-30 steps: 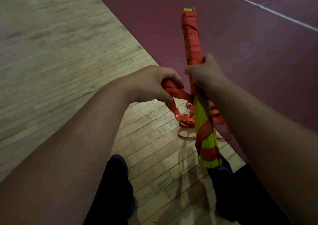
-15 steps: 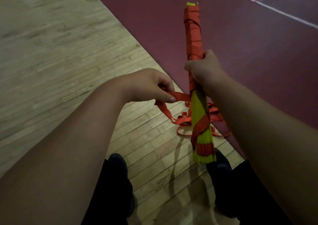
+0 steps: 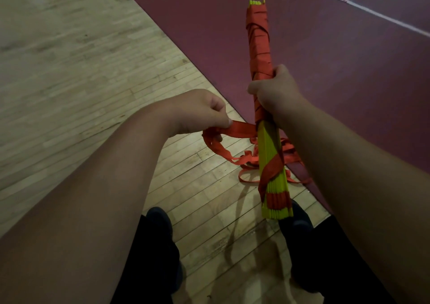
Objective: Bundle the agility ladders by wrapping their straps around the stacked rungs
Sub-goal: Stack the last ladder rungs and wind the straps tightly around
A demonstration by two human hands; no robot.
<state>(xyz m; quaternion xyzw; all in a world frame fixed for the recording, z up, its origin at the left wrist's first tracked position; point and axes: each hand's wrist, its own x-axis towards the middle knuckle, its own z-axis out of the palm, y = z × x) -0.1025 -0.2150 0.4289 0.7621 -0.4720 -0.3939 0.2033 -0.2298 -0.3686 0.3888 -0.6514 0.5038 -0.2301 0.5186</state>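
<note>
While the right hand (image 3: 277, 92) grips a long stack of yellow-green plastic ladder rungs (image 3: 270, 145) at its middle, fingers curled around it, the left hand (image 3: 197, 110) pinches the flat orange fabric strap (image 3: 239, 129) drawn taut beside the stack. The stack is held above a pale wooden floor (image 3: 93, 71), its far half already wrapped.

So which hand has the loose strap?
The left hand: it pinches the strap, stretched sideways from the rungs. The right hand grips the wrapped part of the rungs instead.
</note>
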